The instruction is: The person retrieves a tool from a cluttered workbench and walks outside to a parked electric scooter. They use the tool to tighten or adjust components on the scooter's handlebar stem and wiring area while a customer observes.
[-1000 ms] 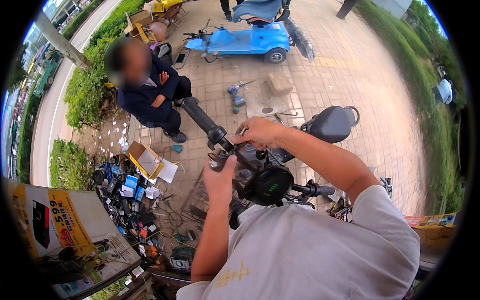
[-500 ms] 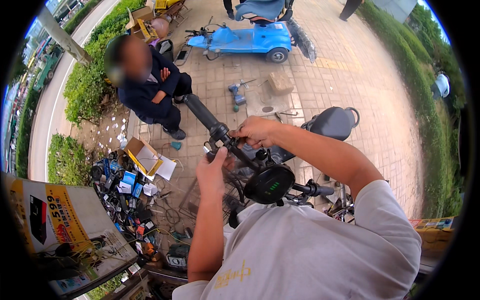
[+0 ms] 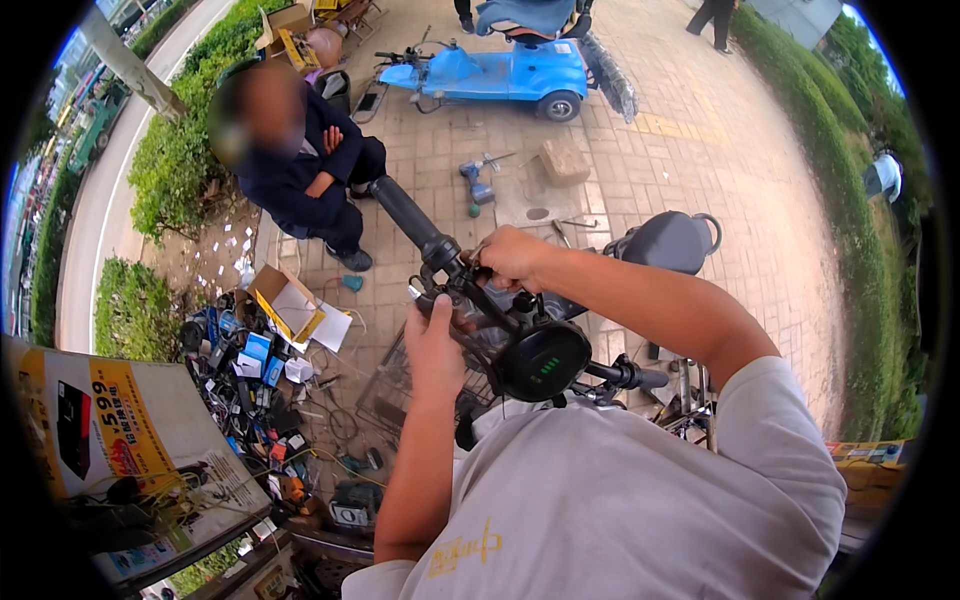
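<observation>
A black handlebar (image 3: 488, 308) of an electric two-wheeler lies in front of me, its rubber grip (image 3: 402, 212) pointing up and left. My left hand (image 3: 434, 350) is closed around the dark brake lever (image 3: 424, 300) below the grip, thumb on top; the other fingers are mostly hidden. My right hand (image 3: 510, 259) is pinched at the bar's clamp, just inboard of the grip. Whatever its fingertips hold is too small and covered to make out. Nearer my chest sits a round black display (image 3: 545, 362) with lit green bars.
A person (image 3: 310, 170) with folded arms stands at the left. Below them is a pile of parts (image 3: 255, 375) with an open cardboard box (image 3: 287, 302). A blue drill (image 3: 477, 183) and a stone block (image 3: 565, 162) lie ahead, before a blue scooter (image 3: 490, 72). The black seat (image 3: 668, 243) is at right.
My left hand has shifted slightly to the right at the lever. My right hand's fingers have curled in more at the clamp. A passer-by at the far top right has stepped further into view.
</observation>
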A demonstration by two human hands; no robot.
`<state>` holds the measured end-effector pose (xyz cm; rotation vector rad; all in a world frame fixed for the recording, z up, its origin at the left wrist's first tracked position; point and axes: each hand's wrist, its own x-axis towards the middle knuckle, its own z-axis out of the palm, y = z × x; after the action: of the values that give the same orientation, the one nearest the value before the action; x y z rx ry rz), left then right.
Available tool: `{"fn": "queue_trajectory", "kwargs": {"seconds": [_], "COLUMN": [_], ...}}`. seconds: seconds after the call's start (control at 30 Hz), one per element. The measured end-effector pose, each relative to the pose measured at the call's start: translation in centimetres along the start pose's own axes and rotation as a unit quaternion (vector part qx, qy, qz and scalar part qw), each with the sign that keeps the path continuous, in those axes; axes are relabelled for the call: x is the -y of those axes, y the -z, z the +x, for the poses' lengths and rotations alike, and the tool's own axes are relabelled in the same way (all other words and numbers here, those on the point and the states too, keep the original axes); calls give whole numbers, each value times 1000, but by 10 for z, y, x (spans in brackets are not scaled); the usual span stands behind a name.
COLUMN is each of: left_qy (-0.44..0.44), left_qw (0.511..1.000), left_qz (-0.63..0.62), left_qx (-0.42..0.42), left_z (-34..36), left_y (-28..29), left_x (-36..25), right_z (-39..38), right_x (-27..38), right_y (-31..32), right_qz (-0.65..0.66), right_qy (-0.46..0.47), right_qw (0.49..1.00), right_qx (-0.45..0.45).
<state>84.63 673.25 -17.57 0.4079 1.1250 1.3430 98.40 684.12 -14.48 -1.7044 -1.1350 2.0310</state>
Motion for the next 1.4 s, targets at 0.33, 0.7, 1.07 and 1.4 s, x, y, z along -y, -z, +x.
{"fn": "queue_trajectory", "kwargs": {"seconds": [0.33,0.7,1.07,1.4], "left_qy": [5,-267,-281,-304], "left_qw": [1000,948,943,950], "left_qz": [7,173,163,27], "left_qx": [-1,-10,74,-71], "left_z": [2,-58,-55,-35], "left_y": [5,-1,-3,8], "left_x": [-5,-61,-63,-66], "right_z": [-13,-3,-2,0], "right_x": [6,3,5,6], "right_y": [5,13,13,16], "right_qz": [23,43,35,48], "right_qy": [25,-23,-21,-34], "right_qw": [998,996,996,994], "right_qx": [47,79,83,96]}}
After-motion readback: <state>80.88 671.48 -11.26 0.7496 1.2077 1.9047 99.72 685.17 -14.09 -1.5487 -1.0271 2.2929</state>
